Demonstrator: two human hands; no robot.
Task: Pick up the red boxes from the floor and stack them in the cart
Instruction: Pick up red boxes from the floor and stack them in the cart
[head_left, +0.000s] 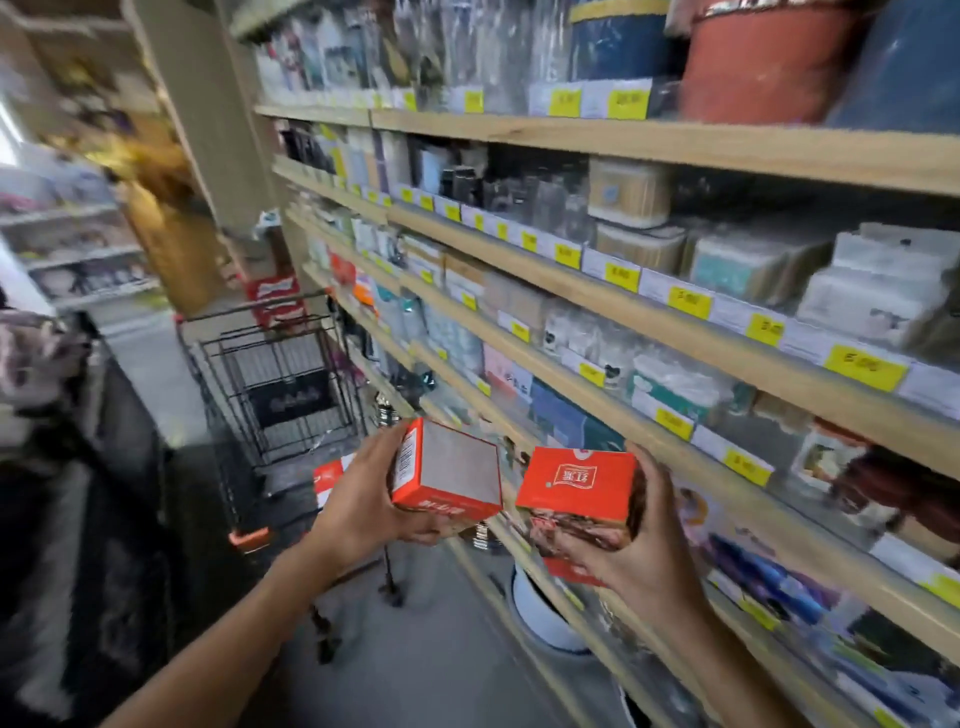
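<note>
Shelves crowded my right side, while the aisle floor lay open toward the wire cart ahead. My left hand gripped one red box, grey face up; my right hand clasped another red box just beside it, both held in the air.

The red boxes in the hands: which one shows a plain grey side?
The box in the left hand, the left box. The right hand holds a right box showing a red, printed top.

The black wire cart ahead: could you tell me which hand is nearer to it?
Left. The left hand, holding a red box, is just before the cart; the right hand, with another box, is further right by the shelves.
</note>
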